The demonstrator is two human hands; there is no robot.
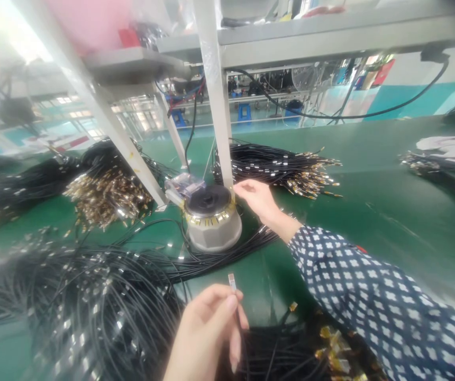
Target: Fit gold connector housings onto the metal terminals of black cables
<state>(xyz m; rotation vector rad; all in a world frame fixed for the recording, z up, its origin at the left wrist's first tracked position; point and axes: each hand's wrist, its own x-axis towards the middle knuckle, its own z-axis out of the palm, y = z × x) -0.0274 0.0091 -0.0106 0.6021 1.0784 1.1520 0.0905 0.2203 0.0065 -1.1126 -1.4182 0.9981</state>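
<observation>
While the left hand (pixel 210 324) pinches a cable (pixel 232 281), the right hand (pixel 260 200), seemingly pinched together, is beside a dispenser (pixel 214 233).

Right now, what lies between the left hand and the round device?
In the head view, a black cable bundle crosses the green tabletop between the device and the connector in the left hand.

From here I can't tell whether the right hand's (pixel 257 200) fingertips pinch anything; the near cable heap (pixel 92 301) blurs.
</observation>
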